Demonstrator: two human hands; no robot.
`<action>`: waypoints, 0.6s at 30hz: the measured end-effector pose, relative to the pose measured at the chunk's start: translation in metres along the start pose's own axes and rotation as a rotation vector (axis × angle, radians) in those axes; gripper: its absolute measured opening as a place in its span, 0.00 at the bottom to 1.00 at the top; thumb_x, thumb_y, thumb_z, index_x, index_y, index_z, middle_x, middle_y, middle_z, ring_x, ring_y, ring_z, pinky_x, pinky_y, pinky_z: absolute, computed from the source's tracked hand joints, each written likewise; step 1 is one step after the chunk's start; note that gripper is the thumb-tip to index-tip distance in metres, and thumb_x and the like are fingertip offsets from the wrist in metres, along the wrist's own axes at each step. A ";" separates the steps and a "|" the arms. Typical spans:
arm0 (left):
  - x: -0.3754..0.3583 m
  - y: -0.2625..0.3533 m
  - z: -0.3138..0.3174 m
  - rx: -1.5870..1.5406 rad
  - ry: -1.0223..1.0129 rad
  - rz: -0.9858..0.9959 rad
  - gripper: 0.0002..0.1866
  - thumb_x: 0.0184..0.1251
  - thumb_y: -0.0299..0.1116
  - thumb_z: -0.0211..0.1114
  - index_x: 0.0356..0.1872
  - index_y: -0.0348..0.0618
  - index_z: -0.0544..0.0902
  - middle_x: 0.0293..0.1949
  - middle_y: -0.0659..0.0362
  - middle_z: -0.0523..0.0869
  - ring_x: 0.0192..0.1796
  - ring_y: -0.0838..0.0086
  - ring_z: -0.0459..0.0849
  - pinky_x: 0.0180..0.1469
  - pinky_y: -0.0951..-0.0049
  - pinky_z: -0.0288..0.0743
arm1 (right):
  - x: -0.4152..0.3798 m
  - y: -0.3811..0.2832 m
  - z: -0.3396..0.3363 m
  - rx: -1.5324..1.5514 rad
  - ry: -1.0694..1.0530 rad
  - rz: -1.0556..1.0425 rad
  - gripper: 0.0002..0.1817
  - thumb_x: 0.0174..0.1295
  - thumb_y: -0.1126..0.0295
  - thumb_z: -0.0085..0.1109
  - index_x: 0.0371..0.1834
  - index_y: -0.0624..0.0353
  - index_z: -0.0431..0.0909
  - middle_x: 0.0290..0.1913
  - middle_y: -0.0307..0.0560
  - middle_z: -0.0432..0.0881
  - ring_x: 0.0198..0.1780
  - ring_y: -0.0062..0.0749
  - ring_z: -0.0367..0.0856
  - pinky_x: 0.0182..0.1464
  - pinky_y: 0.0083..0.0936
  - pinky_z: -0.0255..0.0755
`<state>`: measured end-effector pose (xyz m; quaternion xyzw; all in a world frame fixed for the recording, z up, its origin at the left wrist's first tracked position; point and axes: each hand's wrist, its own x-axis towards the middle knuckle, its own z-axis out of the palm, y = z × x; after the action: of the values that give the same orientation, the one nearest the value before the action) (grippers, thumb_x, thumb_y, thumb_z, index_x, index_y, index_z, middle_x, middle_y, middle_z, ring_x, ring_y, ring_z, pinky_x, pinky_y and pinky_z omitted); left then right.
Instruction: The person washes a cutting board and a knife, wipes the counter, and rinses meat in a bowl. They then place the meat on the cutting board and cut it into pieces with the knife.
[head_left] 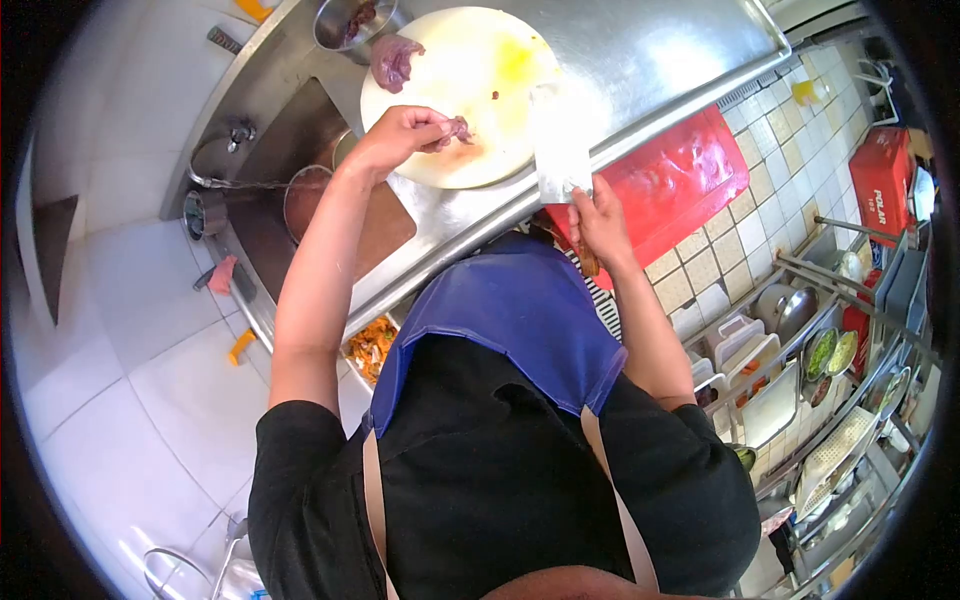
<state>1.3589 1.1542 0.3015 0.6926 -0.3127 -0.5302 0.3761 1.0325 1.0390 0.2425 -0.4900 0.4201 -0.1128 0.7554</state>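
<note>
Over a round white cutting board (470, 60), my left hand (408, 135) pinches a small piece of dark meat (461, 129). My right hand (600, 222) is closed round the handle of a wide cleaver (563, 150), whose blade lies across the board's right edge and the counter rim. A larger lump of dark reddish meat (396, 62) rests at the board's upper left, next to a metal bowl (350, 28) holding more dark pieces. A tiny dark scrap (495, 96) sits mid-board, and yellow staining shows near the top.
Left of the board, a sink (335, 130) holds a round container under a running tap (240, 135). A red plastic lid or bin (690, 175) stands beyond the counter edge on the right. Shelves with food trays (750, 360) are at the far right. Orange food (372, 345) sits below the counter.
</note>
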 end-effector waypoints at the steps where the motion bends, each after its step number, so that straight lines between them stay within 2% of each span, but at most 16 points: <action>1: -0.005 0.001 0.000 -0.074 0.040 -0.013 0.09 0.76 0.32 0.69 0.46 0.37 0.87 0.38 0.64 0.88 0.40 0.81 0.83 0.48 0.77 0.77 | -0.002 -0.003 -0.003 -0.002 0.001 -0.024 0.07 0.82 0.67 0.49 0.53 0.58 0.72 0.24 0.37 0.74 0.18 0.20 0.70 0.20 0.22 0.67; 3: -0.017 0.011 0.003 -0.143 0.075 -0.030 0.09 0.76 0.32 0.69 0.47 0.37 0.88 0.38 0.64 0.88 0.40 0.81 0.83 0.47 0.77 0.77 | -0.004 -0.003 -0.012 0.007 -0.004 -0.061 0.07 0.82 0.67 0.50 0.52 0.58 0.72 0.26 0.37 0.74 0.20 0.19 0.71 0.23 0.20 0.67; 7: -0.017 0.024 0.020 -0.043 0.108 -0.129 0.09 0.73 0.32 0.70 0.43 0.36 0.89 0.34 0.64 0.87 0.36 0.82 0.82 0.43 0.78 0.76 | -0.009 -0.014 -0.020 -0.001 0.008 -0.090 0.07 0.82 0.67 0.50 0.52 0.57 0.72 0.26 0.36 0.74 0.19 0.19 0.71 0.23 0.20 0.67; 9: 0.008 0.023 0.039 0.006 0.058 -0.154 0.09 0.71 0.32 0.71 0.38 0.34 0.89 0.29 0.63 0.87 0.32 0.81 0.81 0.37 0.78 0.76 | -0.010 -0.023 -0.017 -0.031 -0.004 -0.100 0.07 0.82 0.67 0.49 0.52 0.58 0.72 0.25 0.36 0.74 0.19 0.19 0.70 0.22 0.20 0.66; 10: 0.029 0.017 0.049 0.004 0.052 -0.156 0.09 0.71 0.32 0.71 0.38 0.34 0.89 0.29 0.63 0.87 0.32 0.81 0.81 0.37 0.78 0.76 | -0.009 -0.022 -0.014 -0.031 0.001 -0.097 0.07 0.82 0.67 0.49 0.52 0.58 0.72 0.25 0.36 0.74 0.19 0.19 0.70 0.22 0.20 0.66; 12: 0.070 0.002 0.063 0.126 0.046 -0.288 0.10 0.68 0.33 0.72 0.37 0.33 0.89 0.28 0.61 0.87 0.31 0.80 0.81 0.33 0.77 0.74 | -0.002 -0.021 -0.007 -0.049 -0.004 -0.091 0.07 0.82 0.67 0.49 0.51 0.58 0.72 0.25 0.36 0.74 0.18 0.20 0.70 0.20 0.21 0.66; 16: 0.089 -0.005 0.073 0.258 0.135 -0.302 0.10 0.67 0.34 0.73 0.36 0.35 0.89 0.30 0.60 0.87 0.32 0.79 0.82 0.31 0.76 0.75 | 0.012 -0.005 0.001 -0.055 0.012 -0.051 0.07 0.82 0.68 0.48 0.51 0.60 0.71 0.25 0.37 0.74 0.18 0.20 0.70 0.19 0.23 0.66; 18: 0.077 -0.003 0.069 0.212 0.119 -0.272 0.11 0.67 0.36 0.75 0.36 0.37 0.89 0.31 0.60 0.88 0.33 0.79 0.82 0.35 0.77 0.77 | 0.012 -0.007 0.005 -0.046 0.001 -0.046 0.08 0.81 0.66 0.49 0.51 0.60 0.70 0.25 0.38 0.74 0.18 0.20 0.71 0.20 0.24 0.67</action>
<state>1.3103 1.0783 0.2501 0.7943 -0.2477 -0.4983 0.2437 1.0453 1.0314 0.2433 -0.5167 0.4118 -0.1208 0.7409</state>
